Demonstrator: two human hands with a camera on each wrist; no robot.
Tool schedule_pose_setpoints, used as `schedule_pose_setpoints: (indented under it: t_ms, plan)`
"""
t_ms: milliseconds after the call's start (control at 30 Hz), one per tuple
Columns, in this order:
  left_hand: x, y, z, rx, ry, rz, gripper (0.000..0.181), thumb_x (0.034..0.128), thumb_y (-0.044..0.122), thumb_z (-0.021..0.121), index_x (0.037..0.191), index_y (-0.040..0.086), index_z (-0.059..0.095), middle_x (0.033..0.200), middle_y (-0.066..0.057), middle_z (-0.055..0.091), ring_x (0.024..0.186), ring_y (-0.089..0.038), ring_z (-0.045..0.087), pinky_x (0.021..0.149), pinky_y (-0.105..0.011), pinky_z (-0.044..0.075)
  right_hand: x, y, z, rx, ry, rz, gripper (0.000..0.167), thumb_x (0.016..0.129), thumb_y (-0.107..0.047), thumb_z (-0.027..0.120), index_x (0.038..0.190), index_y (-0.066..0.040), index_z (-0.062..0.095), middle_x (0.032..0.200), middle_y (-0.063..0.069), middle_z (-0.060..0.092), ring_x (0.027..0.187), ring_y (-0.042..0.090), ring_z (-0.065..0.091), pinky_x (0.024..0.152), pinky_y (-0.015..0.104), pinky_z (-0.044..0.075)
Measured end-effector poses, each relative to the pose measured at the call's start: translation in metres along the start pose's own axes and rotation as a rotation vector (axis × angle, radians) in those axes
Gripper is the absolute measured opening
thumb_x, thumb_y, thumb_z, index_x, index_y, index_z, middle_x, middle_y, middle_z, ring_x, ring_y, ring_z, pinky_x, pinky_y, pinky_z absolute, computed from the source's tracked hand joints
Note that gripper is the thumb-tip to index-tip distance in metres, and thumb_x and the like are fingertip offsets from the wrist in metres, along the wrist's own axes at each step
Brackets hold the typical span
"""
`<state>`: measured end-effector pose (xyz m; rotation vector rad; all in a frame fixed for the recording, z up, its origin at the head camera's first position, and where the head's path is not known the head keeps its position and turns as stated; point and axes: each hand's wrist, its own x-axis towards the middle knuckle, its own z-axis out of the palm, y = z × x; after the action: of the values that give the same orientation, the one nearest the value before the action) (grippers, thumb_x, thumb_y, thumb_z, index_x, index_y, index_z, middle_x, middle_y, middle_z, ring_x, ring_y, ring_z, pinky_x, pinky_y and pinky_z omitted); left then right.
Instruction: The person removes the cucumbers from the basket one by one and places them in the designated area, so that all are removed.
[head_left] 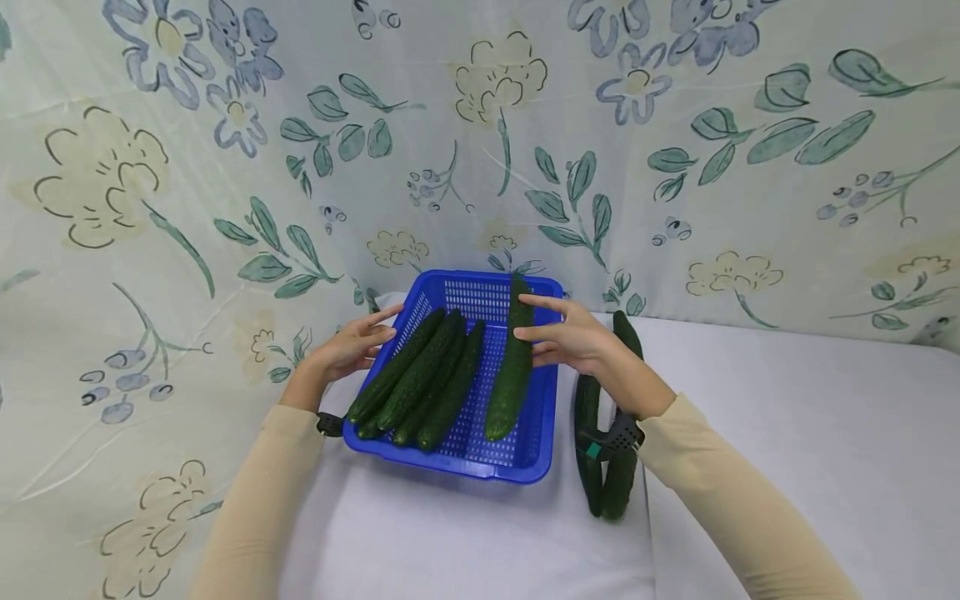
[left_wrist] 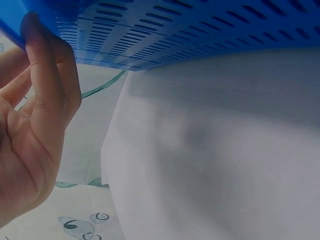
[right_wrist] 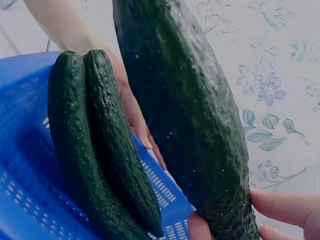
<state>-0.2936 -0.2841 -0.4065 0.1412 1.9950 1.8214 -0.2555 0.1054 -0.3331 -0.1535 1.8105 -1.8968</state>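
Note:
In the head view a blue basket (head_left: 542, 417) holds several dark green cucumbers (head_left: 420, 375) side by side at its left. My right hand (head_left: 573, 337) grips another cucumber (head_left: 512, 379) over the basket's right part; the right wrist view shows this cucumber (right_wrist: 185, 110) large, with fingers on both sides of its lower end. My left hand (head_left: 348, 348) is at the basket's left rim. In the left wrist view, fingertips of the left hand (left_wrist: 42, 95) touch the outside of the blue basket (left_wrist: 150, 30).
Two cucumbers (head_left: 619, 475) lie on the white cloth (head_left: 750, 417) right of the basket, partly under my right forearm and wrist camera. A floral curtain (head_left: 465, 167) hangs behind the basket.

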Motion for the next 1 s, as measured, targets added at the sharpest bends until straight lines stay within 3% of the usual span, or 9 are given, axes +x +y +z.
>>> schedule_pose_setpoints:
  t_ms: [167, 367, 600, 767, 867, 1000]
  plan:
    - [-0.001, 0.000, -0.001, 0.004, -0.009, 0.009, 0.058, 0.1064, 0.020, 0.050, 0.160, 0.025, 0.027, 0.126, -0.006, 0.062, 0.094, -0.018, 0.071, 0.079, -0.034, 0.058, -0.006, 0.002, -0.013, -0.042, 0.015, -0.018, 0.071, 0.097, -0.004, 0.065, 0.158, -0.016, 0.031, 0.159, 0.022, 0.017, 0.100, 0.031, 0.067, 0.079, 0.037, 0.058]
    - [-0.001, 0.000, 0.000, 0.000, -0.003, 0.009, 0.058, 0.1062, 0.019, 0.051, 0.159, 0.025, 0.028, 0.127, -0.007, 0.062, 0.094, -0.019, 0.071, 0.079, -0.034, 0.059, -0.015, 0.004, -0.027, -0.060, 0.030, -0.039, 0.072, 0.097, -0.004, 0.064, 0.158, -0.015, 0.029, 0.156, 0.027, 0.022, 0.115, 0.040, 0.059, 0.082, 0.039, 0.057]
    - [-0.001, 0.000, 0.000, 0.009, -0.002, 0.004, 0.058, 0.1062, 0.021, 0.051, 0.159, 0.027, 0.028, 0.128, -0.008, 0.061, 0.097, -0.020, 0.070, 0.081, -0.035, 0.058, -0.025, 0.009, -0.043, -0.092, 0.046, -0.054, 0.073, 0.096, -0.006, 0.066, 0.158, -0.012, 0.029, 0.143, 0.032, 0.040, 0.096, 0.025, 0.065, 0.080, 0.037, 0.058]
    - [0.000, 0.000, 0.000, 0.011, 0.001, 0.005, 0.058, 0.1062, 0.021, 0.051, 0.159, 0.026, 0.028, 0.128, -0.008, 0.061, 0.097, -0.020, 0.070, 0.081, -0.034, 0.058, -0.028, 0.015, -0.054, -0.132, 0.061, -0.049, 0.075, 0.095, -0.008, 0.068, 0.158, -0.013, 0.028, 0.140, 0.033, 0.044, 0.104, 0.030, 0.062, 0.080, 0.038, 0.057]
    - [0.000, -0.001, 0.001, 0.012, 0.010, 0.002, 0.057, 0.1060, 0.022, 0.051, 0.159, 0.027, 0.029, 0.129, -0.009, 0.061, 0.096, -0.019, 0.070, 0.080, -0.034, 0.058, -0.031, 0.017, -0.061, -0.135, 0.071, -0.046, 0.075, 0.095, -0.007, 0.068, 0.158, -0.013, 0.028, 0.136, 0.029, 0.049, 0.096, 0.026, 0.064, 0.078, 0.037, 0.057]
    - [0.000, -0.002, 0.001, 0.015, 0.021, -0.003, 0.057, 0.1058, 0.022, 0.051, 0.158, 0.029, 0.031, 0.130, -0.008, 0.060, 0.097, -0.020, 0.070, 0.080, -0.034, 0.058, -0.036, 0.019, -0.069, -0.105, 0.064, -0.046, 0.075, 0.095, -0.005, 0.068, 0.158, -0.013, 0.029, 0.113, 0.015, 0.062, 0.079, 0.018, 0.061, 0.073, 0.035, 0.057]
